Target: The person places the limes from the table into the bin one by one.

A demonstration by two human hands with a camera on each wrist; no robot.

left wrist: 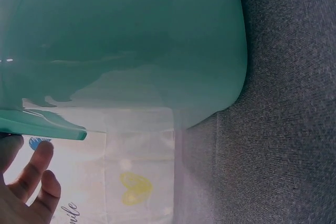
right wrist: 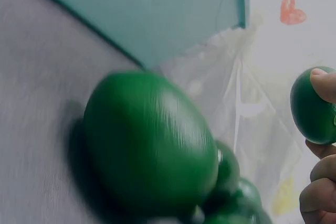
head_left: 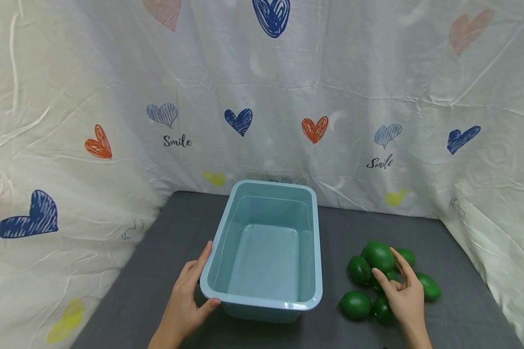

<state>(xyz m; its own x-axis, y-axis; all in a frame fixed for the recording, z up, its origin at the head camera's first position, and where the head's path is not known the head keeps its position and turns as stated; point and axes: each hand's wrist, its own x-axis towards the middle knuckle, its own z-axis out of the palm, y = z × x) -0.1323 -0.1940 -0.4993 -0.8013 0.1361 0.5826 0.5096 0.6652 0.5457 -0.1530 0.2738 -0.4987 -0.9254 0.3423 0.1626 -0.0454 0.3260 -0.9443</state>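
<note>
In the head view, my left hand (head_left: 184, 296) rests at the near left corner of a pale blue plastic basin (head_left: 262, 304). Its index finger lies along the left rim and its thumb touches the near rim. Seen from the left wrist, its other fingers (left wrist: 32, 174) are under the rim, apart from the basin wall. My right hand (head_left: 403, 295) pinches a glossy green oval fruit (head_left: 379, 257) between thumb and fingers, at the top of a small heap. The right wrist view shows this held fruit (right wrist: 312, 109) raised beside the others.
Several more green fruits lie right of the basin, among them one at the near left (head_left: 355, 305) and one at the far right (head_left: 429, 287). A dark grey cloth (head_left: 192, 213) covers the table. Behind it hangs a white curtain (head_left: 279, 63) printed with hearts.
</note>
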